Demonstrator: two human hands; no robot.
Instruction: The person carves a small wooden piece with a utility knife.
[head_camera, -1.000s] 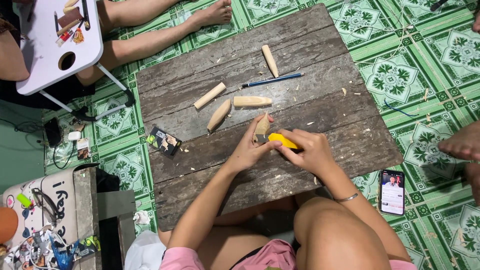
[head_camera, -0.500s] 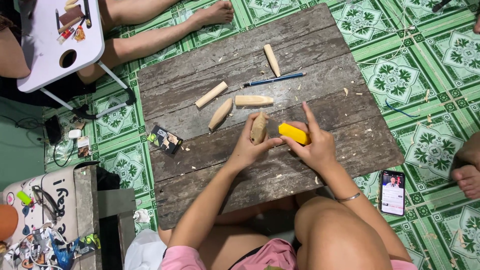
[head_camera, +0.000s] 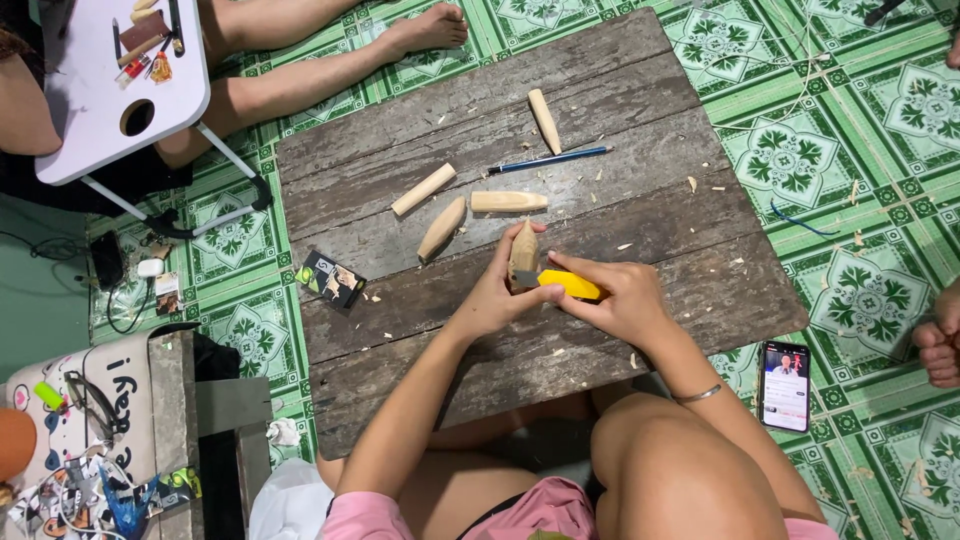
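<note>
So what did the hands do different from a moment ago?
The right hand brought the yellow knife back left, against the wooden piece; half a second ago they were apart. The left hand kept hold of that piece. The four carved sticks and blue pencil stayed put on the board.

wooden board (head_camera: 600, 330) | four wood pieces (head_camera: 508, 201) | pencil (head_camera: 548, 160) | shavings

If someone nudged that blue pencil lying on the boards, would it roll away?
The blue pencil looks thin, stiff and light, so it would probably roll easily. The rough plank board with its grooves might catch it soon.
</note>
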